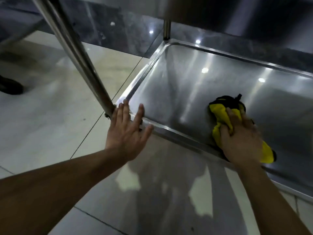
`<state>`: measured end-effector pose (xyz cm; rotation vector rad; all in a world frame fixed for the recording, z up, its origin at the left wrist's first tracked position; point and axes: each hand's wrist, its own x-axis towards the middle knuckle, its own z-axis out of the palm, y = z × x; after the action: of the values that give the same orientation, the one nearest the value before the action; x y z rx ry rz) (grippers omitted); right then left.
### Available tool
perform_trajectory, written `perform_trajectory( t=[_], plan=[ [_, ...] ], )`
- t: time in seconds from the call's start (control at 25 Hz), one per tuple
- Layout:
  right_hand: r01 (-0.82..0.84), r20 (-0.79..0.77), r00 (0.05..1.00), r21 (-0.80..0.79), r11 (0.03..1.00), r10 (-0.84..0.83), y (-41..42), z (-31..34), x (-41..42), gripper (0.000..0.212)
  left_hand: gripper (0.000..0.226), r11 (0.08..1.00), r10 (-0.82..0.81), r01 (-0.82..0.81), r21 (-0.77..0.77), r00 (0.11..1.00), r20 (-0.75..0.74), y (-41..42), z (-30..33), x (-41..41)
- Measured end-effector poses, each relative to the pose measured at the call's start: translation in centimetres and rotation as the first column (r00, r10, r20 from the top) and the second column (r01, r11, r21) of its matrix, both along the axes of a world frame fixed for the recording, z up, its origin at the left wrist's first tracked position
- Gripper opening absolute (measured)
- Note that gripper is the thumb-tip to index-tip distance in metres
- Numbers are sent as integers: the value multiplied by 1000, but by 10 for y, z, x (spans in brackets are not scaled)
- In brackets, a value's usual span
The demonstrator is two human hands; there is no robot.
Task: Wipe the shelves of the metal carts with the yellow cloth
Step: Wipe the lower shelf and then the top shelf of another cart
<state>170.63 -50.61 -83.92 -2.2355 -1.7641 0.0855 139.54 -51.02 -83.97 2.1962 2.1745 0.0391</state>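
The right hand (pixel 240 138) presses the bunched yellow cloth (pixel 220 114) flat onto the cart's bottom shelf (pixel 194 85), near its front rim; the left hand (pixel 127 133), fingers spread and holding nothing, braces the near-left corner by the upright post (pixel 74 48), probably to steady the cart.

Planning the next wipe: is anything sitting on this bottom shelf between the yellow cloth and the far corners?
Nothing visible does. The right hand presses the yellow cloth near the shelf's front rim; the steel beyond it shows only light reflections. The left hand rests on the near corner, outside the path.
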Motion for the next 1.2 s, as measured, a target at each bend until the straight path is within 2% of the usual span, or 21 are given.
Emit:
perform_trajectory(
  t=[0.08, 0.2, 0.28, 0.36, 0.48, 0.56, 0.76, 0.88, 0.96, 1.12, 1.2],
  plan=[
    [26, 5, 1000, -11, 1000, -26, 28, 1, -6, 57, 76, 999, -31, 31, 15, 999, 39, -2, -7, -9],
    [60, -92, 993, -83, 995, -68, 81, 9, -32, 60, 74, 998, -30, 23, 56, 993, 115, -2, -11, -6],
    [26, -94, 995, -94, 995, -35, 99, 11, -67, 60, 77, 998, -26, 16, 60, 984, 174, -2, -10, -7],
    [-169, 2, 986, -41, 985, 169, 94, 8, -114, 58, 85, 997, -18, 3, 75, 980, 199, -2, -10, -9],
    [-522, 24, 853, -9, 853, 522, 94, 7, -164, 56, 93, 996, 10, -24, 81, 985, 174, -1, -10, -6],
    [-582, -2, 813, -26, 813, 582, 124, 11, -175, 56, 94, 998, 17, -26, 62, 991, 133, -1, -11, -6],
    [-359, -89, 931, -35, 933, 355, 167, 11, -187, 57, 95, 998, 29, -34, 49, 995, 98, 0, -10, -5],
    [-352, -91, 932, 19, 936, 352, 157, 6, -180, 56, 95, 997, 39, -42, 62, 998, 57, -2, -10, -6],
    [-321, -99, 943, -15, 947, 318, 158, 8, -149, 57, 95, 997, 40, -42, 60, 998, 42, -3, -8, -7],
    [-99, -96, 991, -53, 994, 93, 134, 5, -51, 58, 87, 996, 88, -88, 11, 996, 34, -3, 0, 4],
    [-40, -112, 993, -42, 998, 35, 116, 5, -21, 57, 76, 999, -39, 37, 33, 997, 63, -7, 7, 26]
  ],
)
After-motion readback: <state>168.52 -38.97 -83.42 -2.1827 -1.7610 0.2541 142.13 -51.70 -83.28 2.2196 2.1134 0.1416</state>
